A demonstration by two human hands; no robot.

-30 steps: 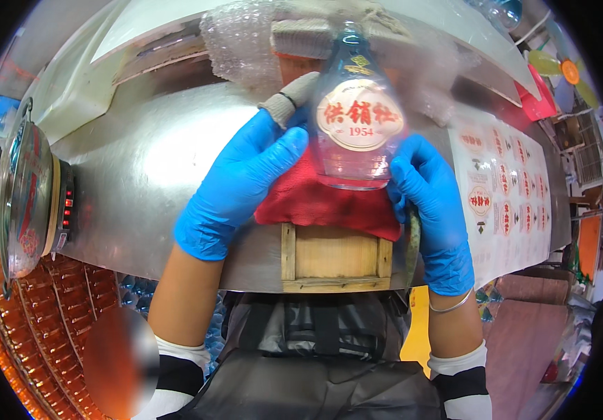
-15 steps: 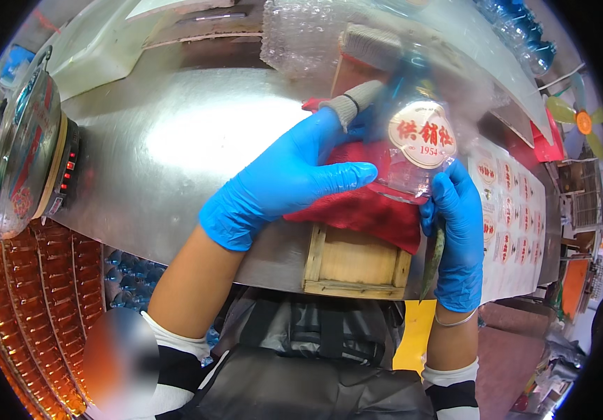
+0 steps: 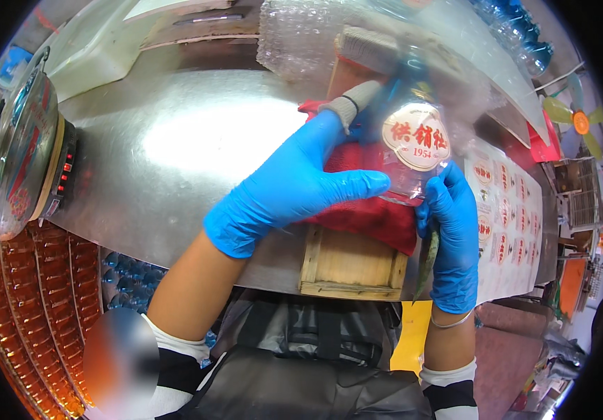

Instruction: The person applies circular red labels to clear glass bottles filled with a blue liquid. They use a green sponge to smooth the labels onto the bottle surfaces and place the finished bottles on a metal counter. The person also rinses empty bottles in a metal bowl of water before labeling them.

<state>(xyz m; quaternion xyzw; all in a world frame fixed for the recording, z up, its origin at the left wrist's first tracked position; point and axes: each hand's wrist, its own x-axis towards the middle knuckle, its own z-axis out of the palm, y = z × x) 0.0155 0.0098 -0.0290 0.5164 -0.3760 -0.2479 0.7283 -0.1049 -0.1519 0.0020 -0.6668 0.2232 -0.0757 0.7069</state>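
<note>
Two blue-gloved hands, left hand (image 3: 294,189) and right hand (image 3: 452,238), grasp a clear labelled bottle (image 3: 413,147), contents indiscernible, over red cloth (image 3: 364,213) at the steel table's (image 3: 196,140) 3 o'clock.

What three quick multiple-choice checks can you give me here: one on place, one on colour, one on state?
1. The red cloth lies:
A. on the wooden block
B. on the floor
C. on the label sheet

2. Both gloves are:
A. white
B. blue
C. black

3. The clear bottle is:
A. lying alone on the steel table
B. held by gloved hands
C. inside a box

Key: 1 A, the cloth drapes over the block. 2 B, left hand and right hand both wear blue. 3 B, both hands' fingers touch it.
</note>
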